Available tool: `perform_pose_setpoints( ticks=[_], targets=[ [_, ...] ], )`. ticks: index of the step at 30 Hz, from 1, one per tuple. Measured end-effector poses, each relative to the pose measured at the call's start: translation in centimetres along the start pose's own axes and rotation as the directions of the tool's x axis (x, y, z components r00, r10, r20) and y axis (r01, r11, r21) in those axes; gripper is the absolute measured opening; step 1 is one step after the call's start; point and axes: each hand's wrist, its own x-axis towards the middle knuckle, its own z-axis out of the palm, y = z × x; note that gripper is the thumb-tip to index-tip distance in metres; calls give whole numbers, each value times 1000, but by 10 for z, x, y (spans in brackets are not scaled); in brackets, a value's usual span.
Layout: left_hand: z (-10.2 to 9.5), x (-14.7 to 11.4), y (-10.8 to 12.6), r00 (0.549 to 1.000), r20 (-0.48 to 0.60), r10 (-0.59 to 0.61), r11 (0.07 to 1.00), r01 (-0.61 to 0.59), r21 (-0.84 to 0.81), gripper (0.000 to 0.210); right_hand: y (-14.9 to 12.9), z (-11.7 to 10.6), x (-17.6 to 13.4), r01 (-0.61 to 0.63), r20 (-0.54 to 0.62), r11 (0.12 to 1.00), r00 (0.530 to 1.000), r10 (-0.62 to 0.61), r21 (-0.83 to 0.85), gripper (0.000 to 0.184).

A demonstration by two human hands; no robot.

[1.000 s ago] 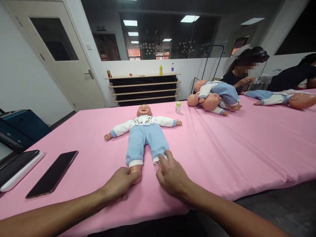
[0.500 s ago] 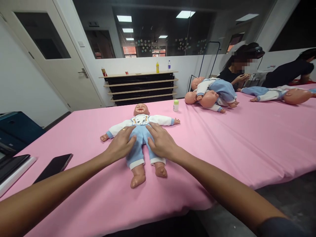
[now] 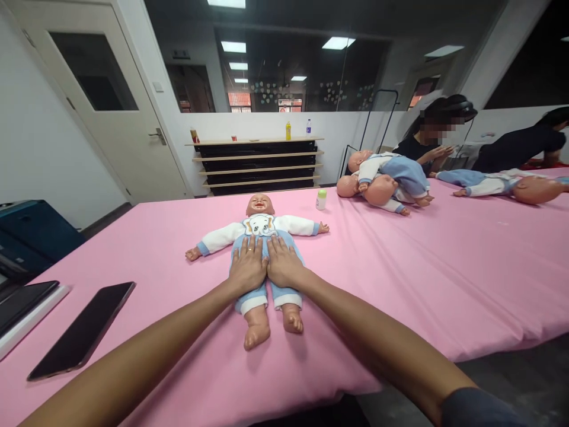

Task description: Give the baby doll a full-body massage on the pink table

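Observation:
A baby doll in a white top and blue overalls lies face up on the pink-covered table, arms spread and feet toward me. My left hand rests flat on the left half of its belly, fingers stretched toward the chest. Beside it my right hand lies flat on the other half, and the thumbs meet at the middle. Both palms cover the lower front of the overalls. A small white bottle with a green cap stands beyond the doll's outstretched arm on the right.
Several more dolls lie piled at the back right, with another doll farther right. A phone and a white box with a dark top lie at the left. Two people sit behind the table at the right.
My hands have come together from the doll's two sides and now lie flat, side by side, on its belly. The view has tilted up slightly, showing more of the phone.

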Motion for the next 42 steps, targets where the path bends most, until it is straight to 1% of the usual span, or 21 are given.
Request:
perform_pose_setpoints(
  ticks=[1, 2, 4, 5, 6, 8, 11, 13, 15, 19, 26, 30, 33, 38, 42],
  targets=[
    [-4, 5, -1, 1000, -28, 3, 1000, -3, 3, 64, 0, -5, 3, 9, -8, 1000, 1000, -9, -3, 63],
    [-8, 9, -2, 997, -71, 7, 1000, -7, 7, 64, 0, -9, 6, 22, -39, 1000, 999, -23, -7, 63],
    [-12, 18, -4, 990, -142, 27, 1000, -26, 8, 62, 0, -14, 11, 51, -138, 998, 989, -54, -25, 61],
    [-12, 21, -5, 989, -142, 41, 999, -41, 1, 61, 0, -14, 12, 60, -169, 998, 983, -65, -35, 59],
    [-10, 23, -5, 991, -121, 53, 999, -54, -9, 59, 0, -12, 13, 64, -174, 997, 982, -70, -40, 58],
    [-3, 23, -5, 995, -81, 60, 998, -63, -26, 57, -1, -6, 12, 54, -137, 998, 989, -58, -37, 57],
    [7, 18, -4, 994, -97, 46, 998, -49, -35, 56, 0, 3, 8, 34, -113, 999, 993, -37, -27, 57],
    [9, 17, -4, 994, -102, 37, 998, -41, -41, 56, 1, 6, 7, 36, -108, 999, 993, -39, -27, 57],
    [9, 18, -4, 995, -101, 25, 999, -30, -42, 56, 2, 6, 7, 41, -111, 999, 993, -43, -24, 57],
    [9, 18, -4, 993, -117, 14, 999, -18, -37, 55, 2, 8, 7, 34, -169, 999, 985, -34, -2, 56],
    [12, 13, -3, 981, -192, 13, 999, -23, -47, 53, -1, 10, 3, 21, -211, 999, 977, -10, 49, 55],
    [12, 12, -2, 981, -195, 18, 999, -27, -43, 53, -2, 7, 1, 1, -210, 995, 978, 21, 102, 55],
    [11, 11, -1, 981, -192, 10, 998, -20, -53, 53, -1, 4, 0, 13, -194, 991, 981, 13, 131, 55],
    [8, 9, 0, 981, -191, 33, 995, -51, -90, 52, 1, 1, -1, 0, -182, 988, 983, 28, 156, 57],
    [7, 8, -1, 981, -193, 17, 993, -40, -115, 52, 1, 1, -1, 16, -181, 986, 983, 14, 166, 56]
  ],
)
